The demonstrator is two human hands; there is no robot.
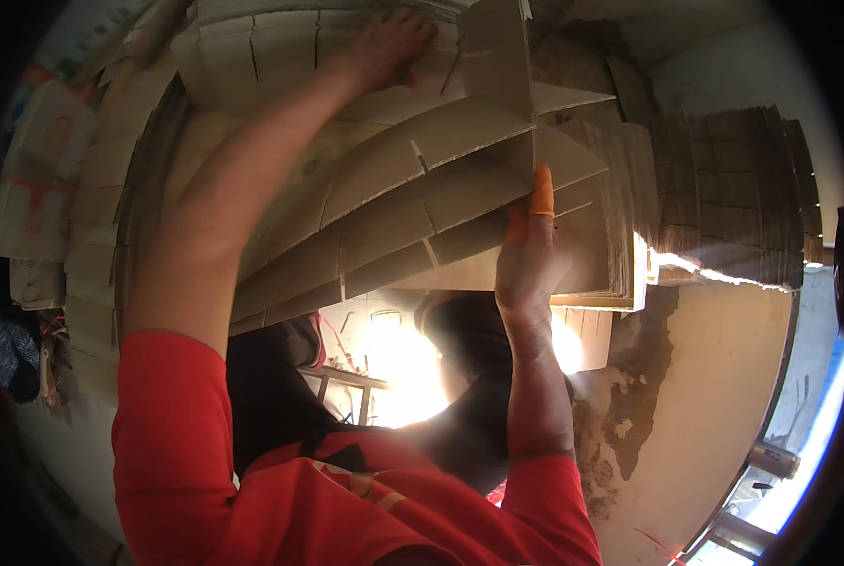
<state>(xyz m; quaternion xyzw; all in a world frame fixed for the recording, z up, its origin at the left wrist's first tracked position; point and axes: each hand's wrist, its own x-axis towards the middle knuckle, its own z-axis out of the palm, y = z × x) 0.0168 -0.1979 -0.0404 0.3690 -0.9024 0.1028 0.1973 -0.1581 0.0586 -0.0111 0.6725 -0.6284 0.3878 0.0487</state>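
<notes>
My right hand (532, 259) is closed on a partly joined cardboard divider (422, 189), its thumb in an orange finger cover (543, 191) against the board. The divider is several long notched strips lying side by side, with an upright cross strip (497, 57) set across them at their right end. My left hand (394, 49) reaches to the far side, thumb apart from its fingers, and rests on a pile of notched cardboard strips (281, 42). Its fingertips are partly hard to make out.
Stacks of cardboard strips (724, 198) stand at the right, and more stacked cardboard (97, 208) lines the left. Close behind my right hand is another cardboard pile (620, 217). Below, my legs show beside bright glare on the floor. A stained pale panel (695, 377) lies at the right.
</notes>
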